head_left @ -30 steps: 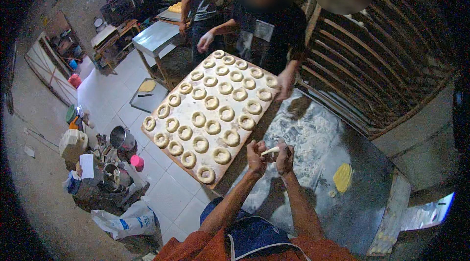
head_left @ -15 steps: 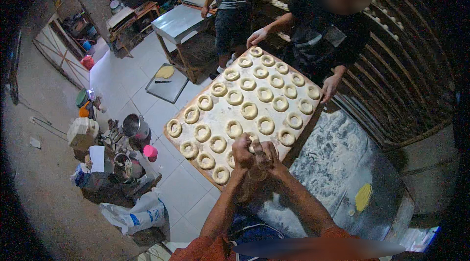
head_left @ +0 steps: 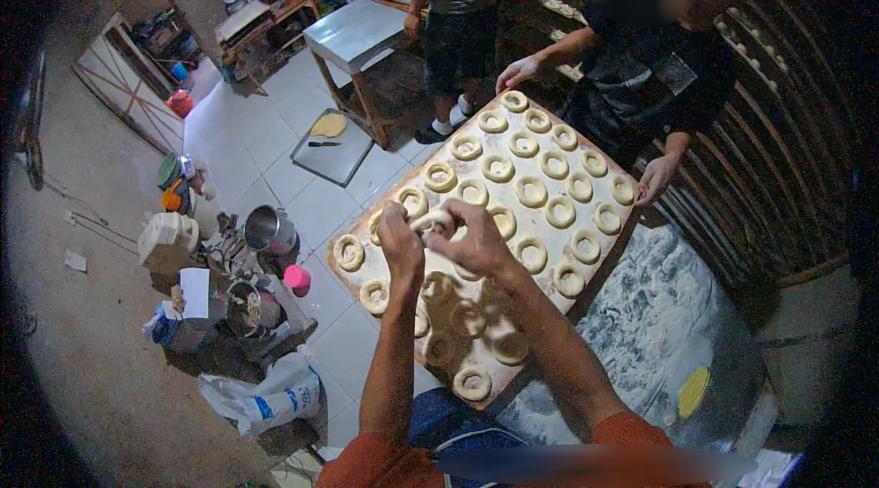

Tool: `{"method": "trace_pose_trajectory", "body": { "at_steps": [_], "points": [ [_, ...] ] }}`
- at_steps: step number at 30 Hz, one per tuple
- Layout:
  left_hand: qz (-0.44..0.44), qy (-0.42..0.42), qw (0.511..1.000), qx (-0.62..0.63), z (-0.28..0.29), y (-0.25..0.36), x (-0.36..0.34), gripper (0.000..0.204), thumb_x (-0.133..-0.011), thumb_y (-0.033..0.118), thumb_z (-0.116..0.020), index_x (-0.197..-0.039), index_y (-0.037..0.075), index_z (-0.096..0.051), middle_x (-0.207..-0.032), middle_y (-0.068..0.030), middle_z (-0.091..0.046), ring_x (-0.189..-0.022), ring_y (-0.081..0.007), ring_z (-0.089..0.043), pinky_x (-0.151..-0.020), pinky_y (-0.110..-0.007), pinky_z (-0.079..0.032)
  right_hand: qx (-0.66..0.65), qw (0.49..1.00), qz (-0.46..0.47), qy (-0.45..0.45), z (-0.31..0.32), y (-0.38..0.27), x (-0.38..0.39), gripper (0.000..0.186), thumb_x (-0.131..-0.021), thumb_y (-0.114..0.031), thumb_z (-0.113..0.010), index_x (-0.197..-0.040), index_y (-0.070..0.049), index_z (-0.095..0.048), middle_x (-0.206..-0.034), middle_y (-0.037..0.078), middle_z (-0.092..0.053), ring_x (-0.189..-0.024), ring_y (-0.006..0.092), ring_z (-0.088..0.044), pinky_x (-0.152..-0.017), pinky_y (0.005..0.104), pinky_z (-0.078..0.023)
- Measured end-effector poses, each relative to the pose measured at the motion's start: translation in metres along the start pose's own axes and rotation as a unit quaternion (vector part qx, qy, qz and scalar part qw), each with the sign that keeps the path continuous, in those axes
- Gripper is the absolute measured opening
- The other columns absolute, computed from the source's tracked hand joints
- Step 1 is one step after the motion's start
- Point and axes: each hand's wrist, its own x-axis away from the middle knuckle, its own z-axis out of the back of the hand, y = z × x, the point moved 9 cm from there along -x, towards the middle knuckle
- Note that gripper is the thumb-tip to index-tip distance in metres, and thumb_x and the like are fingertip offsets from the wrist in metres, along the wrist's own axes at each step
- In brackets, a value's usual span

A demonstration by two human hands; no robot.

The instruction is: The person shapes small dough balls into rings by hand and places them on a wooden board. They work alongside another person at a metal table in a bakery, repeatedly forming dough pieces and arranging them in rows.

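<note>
A long wooden board [head_left: 619, 235] carries several pale dough rings [head_left: 531, 191] in rows. My left hand [head_left: 400, 246] and my right hand [head_left: 470, 242] meet over the board's left middle, both pinching one dough ring [head_left: 434, 220] between them. My forearms reach up from the lower edge and cover some rings. Across the board a person in dark clothes rests one hand [head_left: 515, 74] at the far end and the other hand [head_left: 656, 180] on the right edge.
A floured metal table [head_left: 661, 321] with a yellow scraper [head_left: 692, 391] lies under the board at right. Pots, a pink cup [head_left: 296, 279] and bags clutter the floor at left. A second person [head_left: 460, 21] stands by a steel table [head_left: 352, 30]. Wooden racks line the right.
My hands have moved from the board's right edge over its left middle, still joined on the dough. The view has shifted, so the board now sits more central.
</note>
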Motion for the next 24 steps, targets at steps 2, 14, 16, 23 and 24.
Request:
{"method": "trace_pose_trajectory", "body": {
  "at_steps": [2,14,16,23,24],
  "points": [
    [0.172,-0.058,0.977,0.108,-0.013,-0.028,-0.005,0.034,-0.098,0.031,-0.035,-0.08,0.004,-0.047,-0.061,-0.0103,-0.046,-0.057,-0.0249,-0.049,-0.054,-0.036,-0.04,0.047,0.989,-0.133,0.03,0.005,0.034,-0.009,0.041,-0.069,-0.025,-0.073,-0.1,-0.002,-0.059,-0.079,0.012,-0.063,-0.071,0.0234,-0.062,-0.066,0.0362,-0.051],
    [-0.283,-0.164,0.874,-0.359,-0.033,0.032,0.055,0.019,-0.078,0.015,-0.06,-0.097,0.01,-0.061,-0.1,-0.0083,-0.057,-0.098,-0.0288,-0.052,-0.083,-0.046,-0.036,0.119,0.94,-0.302,0.107,0.081,0.042,0.228,0.052,-0.077,-0.012,-0.072,-0.124,-0.001,-0.051,-0.091,0.011,-0.061,-0.07,0.0167,-0.06,-0.063,0.0302,-0.05],
    [-0.228,-0.185,0.876,-0.383,-0.032,0.025,0.051,0.018,-0.08,0.017,-0.06,-0.097,0.011,-0.062,-0.105,-0.0083,-0.059,-0.102,-0.0299,-0.052,-0.085,-0.046,-0.036,0.085,0.942,-0.295,0.134,0.096,0.031,0.264,0.048,-0.078,-0.007,-0.068,-0.123,-0.003,-0.052,-0.084,0.006,-0.058,-0.071,0.0128,-0.055,-0.065,0.0273,-0.047],
    [-0.249,-0.099,0.914,-0.304,-0.023,0.045,0.1,0.032,-0.075,0.013,-0.062,-0.107,0.011,-0.063,-0.103,-0.0109,-0.061,-0.102,-0.0318,-0.054,-0.085,-0.048,-0.039,0.121,0.917,-0.3,0.235,0.141,0.023,0.374,0.036,-0.078,0.004,-0.063,-0.113,0.001,-0.054,-0.077,0.003,-0.052,-0.07,0.014,-0.053,-0.067,0.0309,-0.048],
    [-0.25,-0.095,0.905,-0.33,-0.031,0.05,0.12,0.038,-0.069,0.013,-0.067,-0.107,0.01,-0.063,-0.109,-0.0125,-0.06,-0.103,-0.0309,-0.055,-0.084,-0.048,-0.039,0.134,0.917,-0.279,0.249,0.146,0.024,0.385,0.035,-0.078,0.005,-0.063,-0.111,0.002,-0.054,-0.077,0.004,-0.052,-0.07,0.0148,-0.053,-0.068,0.0327,-0.05]
  ]
}}
